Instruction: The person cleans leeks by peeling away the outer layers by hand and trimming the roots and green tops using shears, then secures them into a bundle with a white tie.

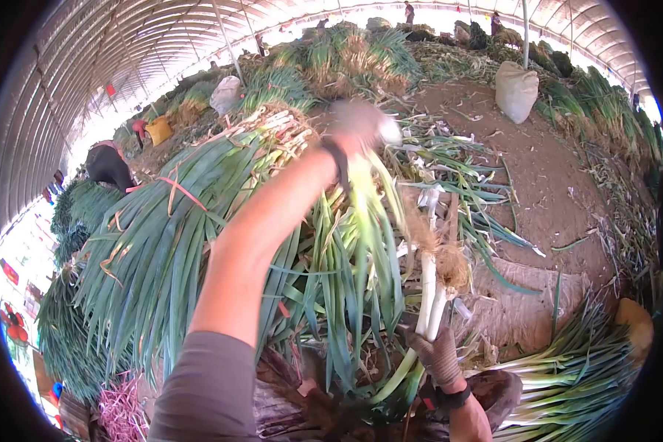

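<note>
My right hand (436, 357), in a brown glove with a dark band at the wrist, is closed round a pair of long green onions (429, 291). Their white stems point up, ending in brown root tufts (451, 267). Raised ahead, my left hand (357, 129) is smeared by motion, so I cannot tell how its fingers lie. Blurred yellow-green leaves (365, 188) hang just below it, and a pale blurred end shows at its fingers. Beneath my left forearm spreads a big heap of onions (173, 228) with roots toward the far side.
Cleaned onions (567, 368) lie stacked at lower right, near a tan cloth (523, 302). Leaf scraps (457, 166) litter the soil. Pink ties (123, 405) lie at lower left. A white sack (516, 92) stands beyond, and a person (109, 166) bends over at left.
</note>
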A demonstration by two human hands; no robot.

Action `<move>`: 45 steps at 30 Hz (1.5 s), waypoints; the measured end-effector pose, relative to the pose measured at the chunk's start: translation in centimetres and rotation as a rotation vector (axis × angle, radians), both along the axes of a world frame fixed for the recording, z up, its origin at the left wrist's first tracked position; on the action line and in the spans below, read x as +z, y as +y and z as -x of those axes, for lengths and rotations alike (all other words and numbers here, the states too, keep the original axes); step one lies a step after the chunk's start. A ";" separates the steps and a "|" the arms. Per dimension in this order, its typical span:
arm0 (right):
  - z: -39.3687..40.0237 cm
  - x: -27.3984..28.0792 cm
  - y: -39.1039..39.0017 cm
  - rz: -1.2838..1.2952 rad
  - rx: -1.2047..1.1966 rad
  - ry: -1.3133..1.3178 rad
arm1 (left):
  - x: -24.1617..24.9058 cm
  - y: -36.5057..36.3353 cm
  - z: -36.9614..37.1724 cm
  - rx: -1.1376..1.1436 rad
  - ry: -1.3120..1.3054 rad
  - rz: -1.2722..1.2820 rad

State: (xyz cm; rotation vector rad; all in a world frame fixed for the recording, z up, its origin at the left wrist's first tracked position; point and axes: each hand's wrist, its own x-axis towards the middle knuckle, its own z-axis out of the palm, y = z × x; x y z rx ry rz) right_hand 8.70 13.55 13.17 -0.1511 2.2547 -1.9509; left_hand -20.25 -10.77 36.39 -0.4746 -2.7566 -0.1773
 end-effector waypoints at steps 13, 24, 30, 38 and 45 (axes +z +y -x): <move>5.1 -3.1 4.6 0.097 -0.301 0.135 | -24.1 11.3 -18.0 -0.666 -0.797 -0.654; 5.1 2.6 6.4 0.432 -0.547 0.105 | -26.0 12.4 -22.2 -0.640 -1.109 -1.432; 4.4 2.4 5.1 0.555 -0.171 0.013 | -26.7 10.8 -22.0 -0.498 -0.942 -1.270; 5.3 8.4 1.3 0.021 -0.157 0.178 | -22.5 9.5 -21.8 -0.620 -1.228 -1.333; 5.7 21.7 8.1 -1.558 -0.436 1.676 | -15.3 7.4 -21.3 -0.508 -1.051 -1.361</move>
